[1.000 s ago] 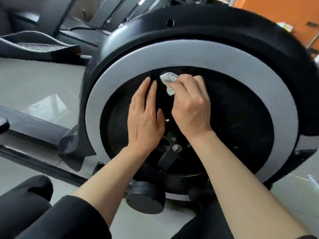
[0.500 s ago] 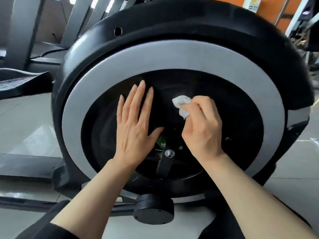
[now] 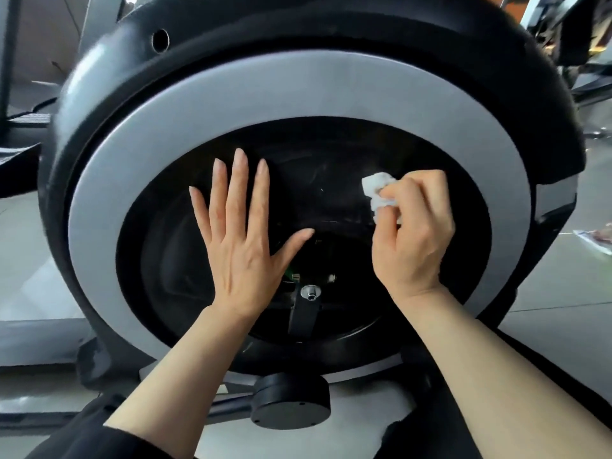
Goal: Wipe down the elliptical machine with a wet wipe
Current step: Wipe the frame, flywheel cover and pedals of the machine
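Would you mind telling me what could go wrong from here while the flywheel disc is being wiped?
1. The left hand rests flat on the black disc; if the disc turns, it could slip towards the crank bolt.
2. The right hand pinches a small bunched wipe, so bare fingers may smear the surface.

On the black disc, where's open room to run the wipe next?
Free: the black disc between the left hand and the wet wipe, and its left part beside the grey ring. Crowded: the hub bolt between the wrists.
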